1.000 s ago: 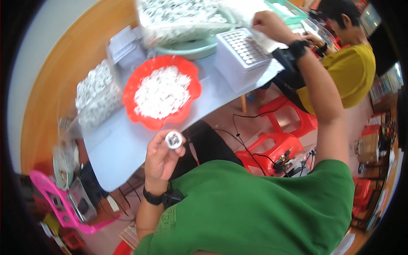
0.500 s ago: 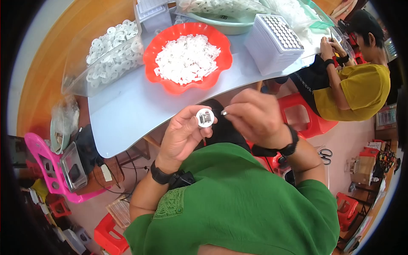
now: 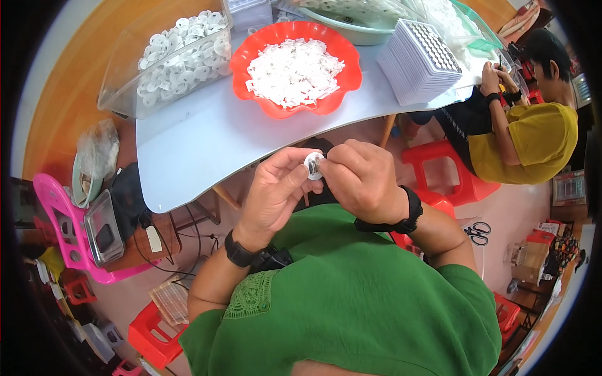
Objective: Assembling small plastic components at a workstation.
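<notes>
Between the thumb and fingers of my left hand (image 3: pixel 274 188) is a round white plastic part (image 3: pixel 313 167), its face showing a dark, metallic-looking recess. My right hand (image 3: pixel 367 178) is closed in a pinch against the right side of this part. The small white piece seen earlier in those fingertips is now mostly hidden by them. Both hands are above my lap, just off the table's front edge. Beyond them stands a red scalloped bowl (image 3: pixel 353 70), heaped with small white pieces (image 3: pixel 295 72).
On the pale blue table (image 3: pixel 175 156) are a clear bin (image 3: pixel 119 94) of white discs (image 3: pixel 185 56), a stack of white trays (image 3: pixel 417 88) and a pale green basin (image 3: pixel 370 36). A person in a yellow shirt (image 3: pixel 542 141) sits at right on a red stool (image 3: pixel 473 183). Scissors (image 3: pixel 478 233) lie lower right.
My right hand has come left and down, bringing its small white piece from beside the round part up against it. The round part has turned somewhat. The whole view has shifted slightly.
</notes>
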The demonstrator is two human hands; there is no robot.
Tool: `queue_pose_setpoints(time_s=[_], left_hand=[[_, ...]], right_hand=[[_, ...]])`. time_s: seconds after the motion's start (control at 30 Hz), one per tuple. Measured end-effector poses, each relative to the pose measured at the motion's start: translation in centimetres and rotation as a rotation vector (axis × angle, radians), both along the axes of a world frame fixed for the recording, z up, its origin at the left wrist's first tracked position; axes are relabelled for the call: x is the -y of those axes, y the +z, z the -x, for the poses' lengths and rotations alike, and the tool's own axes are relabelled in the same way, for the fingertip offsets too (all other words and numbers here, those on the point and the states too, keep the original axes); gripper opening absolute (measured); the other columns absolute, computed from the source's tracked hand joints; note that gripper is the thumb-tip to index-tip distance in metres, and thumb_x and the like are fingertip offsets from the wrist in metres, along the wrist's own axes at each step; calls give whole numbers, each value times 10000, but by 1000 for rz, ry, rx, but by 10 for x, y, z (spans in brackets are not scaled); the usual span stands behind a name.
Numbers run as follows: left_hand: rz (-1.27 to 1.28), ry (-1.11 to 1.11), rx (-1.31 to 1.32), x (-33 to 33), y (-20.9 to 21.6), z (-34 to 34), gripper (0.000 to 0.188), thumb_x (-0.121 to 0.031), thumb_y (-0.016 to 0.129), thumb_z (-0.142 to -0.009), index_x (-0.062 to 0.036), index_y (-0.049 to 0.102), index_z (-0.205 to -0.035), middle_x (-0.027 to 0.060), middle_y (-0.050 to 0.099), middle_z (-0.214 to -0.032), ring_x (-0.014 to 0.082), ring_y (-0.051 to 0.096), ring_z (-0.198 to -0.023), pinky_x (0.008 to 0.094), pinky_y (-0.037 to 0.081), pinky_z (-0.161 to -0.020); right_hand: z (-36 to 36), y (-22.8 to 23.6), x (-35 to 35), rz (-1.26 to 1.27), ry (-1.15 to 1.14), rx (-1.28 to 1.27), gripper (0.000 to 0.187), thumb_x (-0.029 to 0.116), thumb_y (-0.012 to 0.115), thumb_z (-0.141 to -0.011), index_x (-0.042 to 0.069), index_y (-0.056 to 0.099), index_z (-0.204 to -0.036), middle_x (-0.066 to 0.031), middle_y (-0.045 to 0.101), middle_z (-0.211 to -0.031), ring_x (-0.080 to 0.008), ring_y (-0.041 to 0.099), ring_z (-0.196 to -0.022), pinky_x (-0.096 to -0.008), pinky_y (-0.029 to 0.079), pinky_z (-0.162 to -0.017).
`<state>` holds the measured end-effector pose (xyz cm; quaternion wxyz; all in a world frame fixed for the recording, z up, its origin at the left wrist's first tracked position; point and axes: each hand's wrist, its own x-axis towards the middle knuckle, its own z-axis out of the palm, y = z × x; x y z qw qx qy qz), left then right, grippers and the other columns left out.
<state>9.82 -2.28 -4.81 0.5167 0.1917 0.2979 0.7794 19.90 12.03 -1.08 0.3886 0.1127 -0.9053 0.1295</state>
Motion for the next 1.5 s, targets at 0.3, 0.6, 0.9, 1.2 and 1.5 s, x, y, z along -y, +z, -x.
queue_pose_setpoints(time_s=[0.3, 0.6, 0.9, 1.2, 1.5], left_hand=[[141, 45, -209, 5, -7, -3, 255, -126, 565, -920, 31, 571, -1120, 67, 630, -916, 126, 593, -771, 289, 507, -719], [227, 68, -248, 2, -7, -5, 247, -109, 533, -936, 38, 568, -1131, 67, 628, -948, 121, 586, -755, 269, 501, -699], [288, 108, -311, 1, -11, -11, 251, -109, 532, -937, 43, 572, -1134, 64, 625, -940, 121, 578, -740, 259, 492, -686], [302, 127, -388, 1, -15, -5, 237, -74, 514, -938, 52, 588, -1124, 77, 631, -941, 114, 562, -739, 233, 480, -681], [121, -27, -70, 2, -16, 2, 284, -148, 551, -932, 31, 570, -1152, 91, 625, -961, 107, 582, -755, 260, 507, -682]], right_hand=[[-1, -4, -7, 38, 130, 184, 181, 77, 615, -605, 23, 480, -713, -77, 463, -683, -228, 504, -583, -346, 409, -462], [3, -9, -14, 209, 74, 342, 163, 47, 629, -602, 16, 480, -662, -98, 493, -660, -278, 535, -591, -368, 423, -471], [2, -13, -11, 92, 75, 316, 160, 38, 629, -592, 18, 494, -677, -101, 518, -685, -293, 543, -629, -382, 450, -562], [8, -16, -19, 600, -86, 644, 208, 30, 715, -707, 2, 521, -773, -110, 573, -657, -210, 577, -589, -307, 449, -538], [-5, -22, -23, 999, 89, 511, 161, 12, 694, -761, -7, 557, -844, -49, 586, -712, -74, 539, -633, -253, 438, -556]])
